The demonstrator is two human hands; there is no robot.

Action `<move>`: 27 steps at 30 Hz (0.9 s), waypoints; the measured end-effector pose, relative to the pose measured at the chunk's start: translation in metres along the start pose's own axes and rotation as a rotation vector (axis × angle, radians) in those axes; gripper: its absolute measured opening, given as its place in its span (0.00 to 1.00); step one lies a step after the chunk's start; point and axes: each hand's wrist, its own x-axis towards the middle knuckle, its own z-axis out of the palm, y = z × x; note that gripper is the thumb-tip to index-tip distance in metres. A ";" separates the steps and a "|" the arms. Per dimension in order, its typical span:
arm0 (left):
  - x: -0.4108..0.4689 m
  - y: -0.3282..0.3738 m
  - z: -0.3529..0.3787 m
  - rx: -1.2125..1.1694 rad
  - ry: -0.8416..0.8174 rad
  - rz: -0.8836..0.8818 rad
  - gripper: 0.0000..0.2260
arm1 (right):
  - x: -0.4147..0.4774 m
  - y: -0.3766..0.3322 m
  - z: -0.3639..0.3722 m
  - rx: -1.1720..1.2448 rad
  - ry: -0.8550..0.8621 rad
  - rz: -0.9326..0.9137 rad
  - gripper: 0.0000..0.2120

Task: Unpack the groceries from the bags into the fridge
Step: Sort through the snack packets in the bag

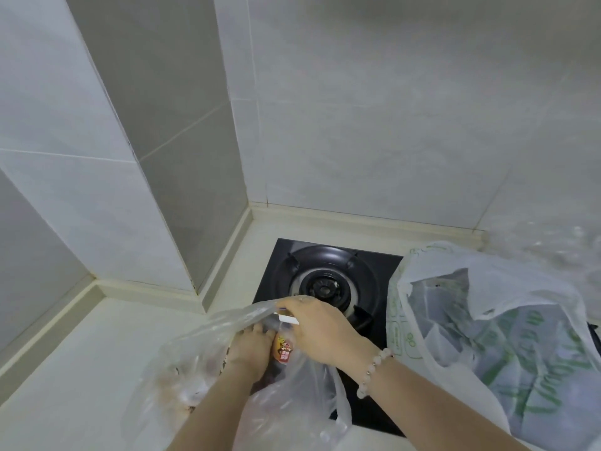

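Right hand (320, 330) pinches the upper rim of the clear bag (201, 353), holding its mouth open; a small white box (287, 318) sits under the same fingers. Left hand (250, 351) is inside the mouth; whether it grips cannot be told. The red-labelled packet (283, 351) lies just right of it, between both hands, long axis running away from the person. The bag rests near the bench (81, 369) front edge, overlapping the hob (283, 255).
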 end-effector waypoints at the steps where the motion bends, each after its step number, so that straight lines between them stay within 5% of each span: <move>1: -0.001 0.000 0.000 0.017 0.010 0.001 0.22 | 0.000 0.000 0.000 -0.004 -0.001 0.000 0.20; 10: -0.030 -0.031 -0.010 -0.109 0.262 0.084 0.20 | 0.009 -0.010 0.000 -0.004 -0.008 -0.021 0.24; 14: -0.066 -0.046 -0.029 -0.367 0.333 0.073 0.12 | 0.018 -0.026 0.003 0.037 0.041 -0.051 0.19; 19: -0.120 -0.076 -0.058 -0.586 0.454 -0.079 0.10 | 0.030 -0.069 -0.007 0.091 0.086 -0.127 0.06; 27: -0.223 -0.139 -0.074 -0.828 0.695 -0.473 0.09 | 0.052 -0.164 -0.008 0.089 0.081 -0.364 0.12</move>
